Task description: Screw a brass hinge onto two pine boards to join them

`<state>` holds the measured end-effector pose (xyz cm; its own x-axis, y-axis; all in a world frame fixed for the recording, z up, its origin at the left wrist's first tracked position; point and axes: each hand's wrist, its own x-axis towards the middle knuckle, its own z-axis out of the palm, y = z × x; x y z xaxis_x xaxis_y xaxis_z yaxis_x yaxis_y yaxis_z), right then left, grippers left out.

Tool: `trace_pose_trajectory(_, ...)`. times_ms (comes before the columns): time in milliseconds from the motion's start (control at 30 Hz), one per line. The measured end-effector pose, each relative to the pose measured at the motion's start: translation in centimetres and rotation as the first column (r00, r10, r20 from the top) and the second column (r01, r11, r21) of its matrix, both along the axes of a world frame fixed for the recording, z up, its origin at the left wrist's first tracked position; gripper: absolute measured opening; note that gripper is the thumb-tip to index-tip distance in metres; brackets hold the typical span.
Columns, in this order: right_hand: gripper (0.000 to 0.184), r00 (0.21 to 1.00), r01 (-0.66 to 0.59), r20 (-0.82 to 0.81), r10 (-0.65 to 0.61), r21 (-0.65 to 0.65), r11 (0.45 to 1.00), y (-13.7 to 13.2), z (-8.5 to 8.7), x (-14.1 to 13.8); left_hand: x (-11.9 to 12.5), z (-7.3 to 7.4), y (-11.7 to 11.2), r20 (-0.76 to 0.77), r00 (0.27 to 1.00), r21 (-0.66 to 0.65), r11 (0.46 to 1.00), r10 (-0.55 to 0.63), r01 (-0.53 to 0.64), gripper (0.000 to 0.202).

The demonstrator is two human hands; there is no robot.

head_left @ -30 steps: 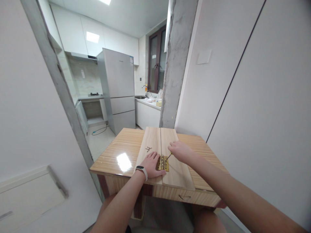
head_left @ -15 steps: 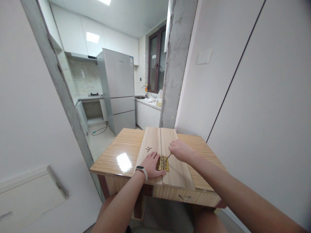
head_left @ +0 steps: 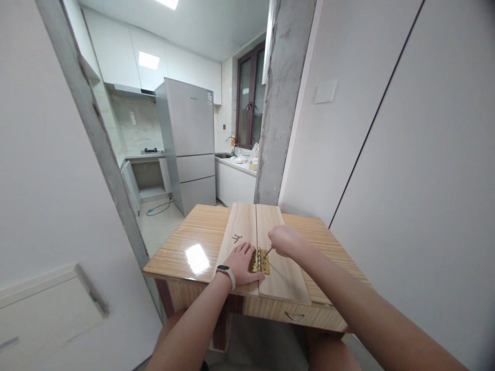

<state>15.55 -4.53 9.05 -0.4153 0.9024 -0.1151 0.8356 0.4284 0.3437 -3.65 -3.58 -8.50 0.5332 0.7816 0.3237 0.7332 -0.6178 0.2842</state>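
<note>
A brass hinge (head_left: 260, 261) is laid across the seam of two boards (head_left: 270, 221), near their front end. The left hand (head_left: 243, 264) is spread flat, fingers released, on the wood left of the hinge, touching its edge; a watch (head_left: 226, 272) is worn at the wrist. The right hand (head_left: 284, 241) is clenched around a thin tool (head_left: 268, 251) just behind and right of the hinge, the tip set on its right leaf. The boards are borne by a table (head_left: 185, 242); a fridge (head_left: 189, 139) is seen well behind the hinge.

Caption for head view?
Left hand flat beside a brass hinge across two boards; right hand holds a tool to it.
</note>
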Motion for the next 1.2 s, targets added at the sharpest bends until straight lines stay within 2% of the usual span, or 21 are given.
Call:
trace_pose_trajectory(133,0.024,0.999,0.020,-0.039,-0.019,0.031,0.999,-0.6,0.1,0.7,0.0,0.2,0.0,-0.009,1.000,-0.014,1.000,0.003,-0.003,0.102)
trace_pose_trajectory(267,0.019,0.994,0.077,-0.084,-0.074,0.037,0.996,-0.9,1.2,1.9,0.0,0.4,0.0,0.002,1.000,-0.032,0.999,-0.004,0.004,0.104)
trace_pose_trajectory(400,0.015,0.989,0.113,-0.097,-0.113,-0.003,0.994,-1.6,2.1,3.0,-0.2,0.5,0.1,0.028,0.999,-0.055,0.998,-0.026,0.028,0.105)
trace_pose_trajectory(467,0.017,0.986,0.143,-0.082,-0.146,-0.036,0.989,-2.1,2.0,3.4,-0.2,0.6,0.2,0.059,0.998,-0.074,0.997,-0.019,0.023,0.097)
trace_pose_trajectory(567,0.020,0.981,0.172,-0.077,-0.177,-0.075,0.982,-3.0,1.3,4.1,-0.2,0.5,0.7,0.177,0.980,-0.074,0.994,0.093,-0.081,0.068)
trace_pose_trajectory(667,0.023,0.979,0.180,-0.078,-0.188,-0.094,0.979,-3.6,0.4,4.5,-0.6,0.2,1.6,0.289,0.913,-0.061,0.957,0.289,-0.283,0.041)
trace_pose_trajectory(733,0.023,0.981,0.169,-0.087,-0.176,-0.083,0.982,-4.0,-0.1,4.6,-1.2,0.1,2.4,0.294,0.868,-0.072,0.914,0.401,-0.398,0.030)
trace_pose_trajectory(800,0.023,0.982,0.155,-0.102,-0.162,-0.070,0.985,-4.2,-0.2,4.4,-1.9,0.0,3.3,0.267,0.845,-0.083,0.885,0.463,-0.459,0.024)
trace_pose_trajectory(967,0.027,0.977,0.170,-0.111,-0.180,-0.093,0.981,-4.2,0.1,3.6,-3.0,0.2,4.9,0.197,0.860,-0.105,0.882,0.471,-0.459,0.018)
trace_pose_trajectory(1100,0.026,0.977,0.169,-0.120,-0.177,-0.072,0.983,-4.1,0.2,3.2,-2.9,0.9,5.6,0.104,0.857,-0.145,0.860,0.505,-0.490,0.010)
trace_pose_trajectory(1200,0.024,0.975,0.171,-0.130,-0.178,-0.063,0.983,-4.1,0.1,3.3,-2.7,1.3,6.2,0.049,0.855,-0.181,0.846,0.517,-0.501,0.012)
